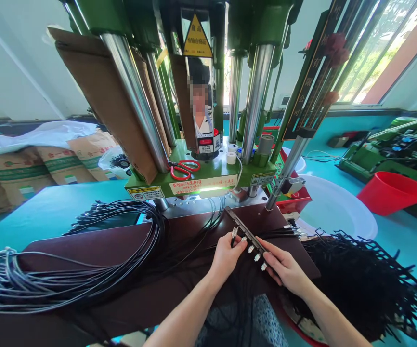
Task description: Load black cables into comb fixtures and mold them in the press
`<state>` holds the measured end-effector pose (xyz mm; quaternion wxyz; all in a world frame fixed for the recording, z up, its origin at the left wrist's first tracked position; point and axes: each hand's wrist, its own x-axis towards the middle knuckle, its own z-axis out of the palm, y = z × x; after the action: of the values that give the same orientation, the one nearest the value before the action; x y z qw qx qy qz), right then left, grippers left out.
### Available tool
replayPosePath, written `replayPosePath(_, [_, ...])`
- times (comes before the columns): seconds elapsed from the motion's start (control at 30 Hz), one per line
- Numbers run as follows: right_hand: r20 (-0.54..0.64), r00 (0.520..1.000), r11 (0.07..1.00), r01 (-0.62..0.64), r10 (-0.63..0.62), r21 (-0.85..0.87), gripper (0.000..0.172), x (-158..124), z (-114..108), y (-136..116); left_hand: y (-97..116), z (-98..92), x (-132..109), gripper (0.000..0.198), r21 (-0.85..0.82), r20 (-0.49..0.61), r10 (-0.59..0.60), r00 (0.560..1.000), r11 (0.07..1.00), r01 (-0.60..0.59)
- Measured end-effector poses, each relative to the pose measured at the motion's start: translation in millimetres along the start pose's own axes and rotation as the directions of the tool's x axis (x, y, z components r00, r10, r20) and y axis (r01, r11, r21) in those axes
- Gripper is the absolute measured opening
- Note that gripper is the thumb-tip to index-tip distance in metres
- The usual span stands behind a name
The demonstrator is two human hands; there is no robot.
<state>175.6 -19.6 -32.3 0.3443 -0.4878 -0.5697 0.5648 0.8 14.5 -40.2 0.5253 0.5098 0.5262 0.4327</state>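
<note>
A narrow dark metal bar (245, 228) lies slantwise above the brown tabletop, with several small silver-white connectors (251, 249) along its near side. My right hand (284, 267) grips the bar's lower right end between thumb and fingers. Near its upper left part, my left hand (227, 253) pinches a small connector with a black cable end (234, 232), close to the bar. Black cables hang below the connectors toward my lap. More thin cables (214, 217) run over the table behind my left hand.
A green press (226, 171) with steel columns stands ahead, red-handled scissors (185, 169) on its plate. Bundled cables (85, 284) cover the brown table (85, 246) at left. Black moulded parts (353, 279) are heaped at right, near a white tub (367, 217) and red bucket (392, 193).
</note>
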Motion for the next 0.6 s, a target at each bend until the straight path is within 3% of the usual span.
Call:
replayPosePath(0.1, [-0.05, 0.999, 0.999, -0.003, 0.006, 0.054, 0.057, -1, -1, 0, 7, -2.5, 0, 0.028, -0.121, -0.081, -0.003, 0.997, 0.993, -0.007])
replayPosePath(0.17, [-0.083, 0.996, 0.995, -0.009, 0.018, 0.104, 0.057, -1, -2, -1, 13, -4.8, 0, 0.031, -0.257, -0.095, -0.07, 0.993, 0.965, 0.044])
replayPosePath(0.3, [-0.066, 0.998, 0.993, 0.001, 0.007, 0.116, 0.054, -2, -3, -3, 23, -9.6, -2, 0.036, -0.41, 0.186, -0.179, 0.966, 0.88, 0.242])
replayPosePath(0.37, [-0.043, 0.999, 0.994, 0.0, 0.005, 0.109, 0.052, -3, -3, -4, 25, -11.5, -3, 0.036, -0.428, 0.272, -0.2, 0.941, 0.851, 0.305])
replayPosePath(0.6, [-0.001, 1.0, 0.995, -0.014, 0.014, 0.1, 0.055, -2, -4, -6, 24, -13.5, -2, 0.035, -0.448, 0.306, -0.251, 0.918, 0.813, 0.372])
